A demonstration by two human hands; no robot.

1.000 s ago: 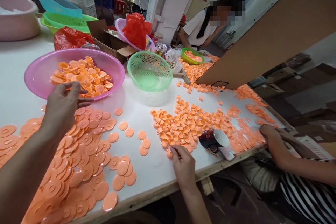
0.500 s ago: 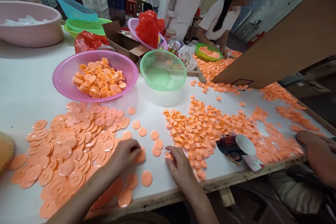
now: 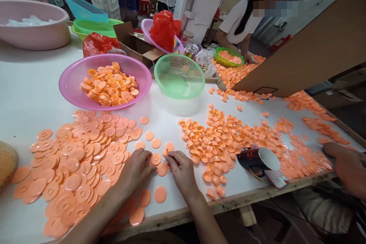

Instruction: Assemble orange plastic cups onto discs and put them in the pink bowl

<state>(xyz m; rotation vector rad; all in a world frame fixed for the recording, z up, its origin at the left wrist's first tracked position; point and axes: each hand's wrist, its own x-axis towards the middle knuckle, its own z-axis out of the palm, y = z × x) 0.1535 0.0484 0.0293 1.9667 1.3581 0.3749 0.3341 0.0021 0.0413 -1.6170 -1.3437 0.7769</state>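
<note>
My left hand (image 3: pixel 136 168) is closed, its thumb and fingers at the rim of a small orange plastic saucer (image 3: pixel 155 159). Just to the right, my right hand (image 3: pixel 182 169) pinches a small orange toy cup (image 3: pixel 165 153), mostly hidden by the fingertips. Cup and saucer are close together; whether they touch I cannot tell. A heap of orange saucers (image 3: pixel 73 166) spreads under and left of my left arm. Loose cups (image 3: pixel 217 137) lie in a pile right of my right hand. Behind, a pink bowl (image 3: pixel 70 84) holds cups joined to saucers.
A green strainer basket (image 3: pixel 179 84) stands beside the pink bowl. On the right lie a dark paper cup (image 3: pixel 251 159) and a large cardboard sheet (image 3: pixel 297 53). Another person's hand (image 3: pixel 344 166) rests at the right edge; a person (image 3: pixel 237 26) works at the back.
My right hand has moved left and up from beside the cup pile to my left hand, bringing a cup. The left hand now has a saucer turned ring side up between its fingers.
</note>
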